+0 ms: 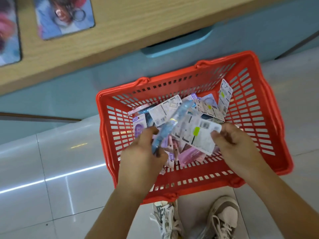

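Sorting looks to be the job: the left grip (143, 152) curls round a blue pack (179, 112), held slantwise over the red basket (198, 188) on the floor, while the right grip (233, 144) pinches a white card pack (198, 133) by its corner. Both sit clear of the heap (164, 111) below, probably so that each can be told apart.

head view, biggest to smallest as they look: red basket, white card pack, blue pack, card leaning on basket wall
1. red basket
2. white card pack
3. blue pack, longer but narrower: close
4. leaning card, farther away, so unsure
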The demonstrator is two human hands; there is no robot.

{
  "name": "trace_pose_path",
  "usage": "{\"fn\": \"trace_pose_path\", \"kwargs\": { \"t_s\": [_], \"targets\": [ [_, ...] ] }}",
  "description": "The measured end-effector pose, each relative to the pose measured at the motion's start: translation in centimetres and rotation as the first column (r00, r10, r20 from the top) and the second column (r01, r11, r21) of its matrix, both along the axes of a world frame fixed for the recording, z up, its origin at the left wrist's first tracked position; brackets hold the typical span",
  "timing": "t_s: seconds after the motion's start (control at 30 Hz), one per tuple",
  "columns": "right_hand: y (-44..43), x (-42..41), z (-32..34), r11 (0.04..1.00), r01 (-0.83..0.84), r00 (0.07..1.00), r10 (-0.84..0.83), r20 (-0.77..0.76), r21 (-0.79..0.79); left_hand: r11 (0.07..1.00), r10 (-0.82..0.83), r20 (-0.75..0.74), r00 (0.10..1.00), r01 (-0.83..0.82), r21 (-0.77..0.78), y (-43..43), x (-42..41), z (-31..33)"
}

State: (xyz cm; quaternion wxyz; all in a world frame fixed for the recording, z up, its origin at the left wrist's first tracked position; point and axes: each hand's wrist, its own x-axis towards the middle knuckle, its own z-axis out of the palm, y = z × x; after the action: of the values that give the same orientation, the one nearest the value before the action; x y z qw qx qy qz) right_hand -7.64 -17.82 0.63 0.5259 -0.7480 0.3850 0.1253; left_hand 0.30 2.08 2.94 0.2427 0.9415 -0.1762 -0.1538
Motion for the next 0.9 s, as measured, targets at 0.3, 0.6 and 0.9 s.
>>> {"fn": "trace_pose_path", "kwargs": {
  "t_s": [0.3, 0.6, 0.9],
  "targets": [
    [2.4, 0.9, 5.0, 0.59, 0.476, 0.775, -0.632, 0.007, 0.652, 0.905, -0.424, 0.23, 0.876, 0.419, 0.071, -4.3, -0.9, 2.8],
    [1.7, 0.8, 6.6, 0.523, 0.293, 0.816, -0.573, 0.075, 0.801, 0.91, -0.414, 0.085, 0.906, 0.409, 0.067, -4.9, -0.3, 4.4],
    [2.6, 1.4, 8.8, 0.379, 0.53, 0.653, -0.753, -0.08, 0.758, 0.869, -0.495, 0.058, 0.867, 0.495, 0.021, -6.1, -1.7, 8.0]
  ]
}}
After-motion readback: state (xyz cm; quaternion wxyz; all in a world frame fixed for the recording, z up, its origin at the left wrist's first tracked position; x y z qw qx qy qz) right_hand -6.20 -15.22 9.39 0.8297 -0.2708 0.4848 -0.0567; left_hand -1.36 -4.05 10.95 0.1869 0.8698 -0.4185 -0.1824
